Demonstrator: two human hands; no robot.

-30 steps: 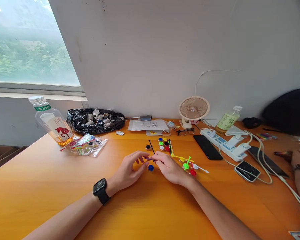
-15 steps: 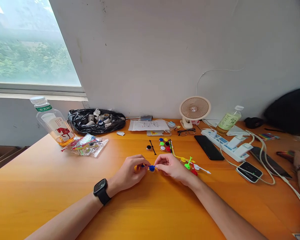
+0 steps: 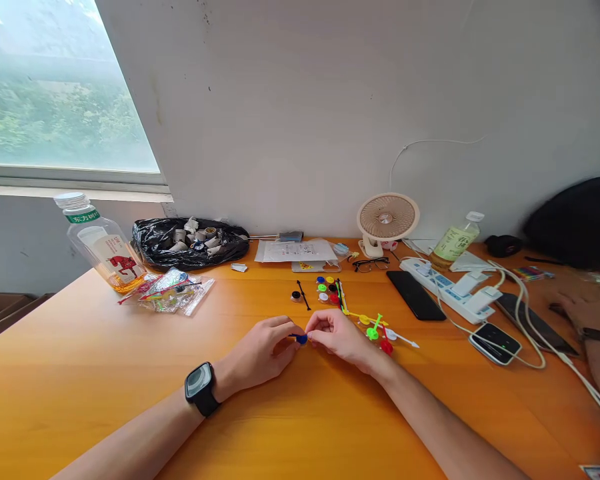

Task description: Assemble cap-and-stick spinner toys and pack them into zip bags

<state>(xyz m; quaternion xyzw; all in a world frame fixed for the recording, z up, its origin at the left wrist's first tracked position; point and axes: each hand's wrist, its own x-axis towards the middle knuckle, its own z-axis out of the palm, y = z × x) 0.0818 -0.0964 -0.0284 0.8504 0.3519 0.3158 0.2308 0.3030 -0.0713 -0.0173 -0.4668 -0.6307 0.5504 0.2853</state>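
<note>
Over the blue disc, left fingers and right fingers clamped on the blue arrow, lower than before.

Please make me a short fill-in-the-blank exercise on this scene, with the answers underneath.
1. The left hand and right hand are together at a small round piece coloured ____.
2. The square-faced watch is on this person's ____ wrist.
3. Seen from the camera, the fan stands to the ____ of the black plastic bag.

Missing words: blue; left; right.
</note>
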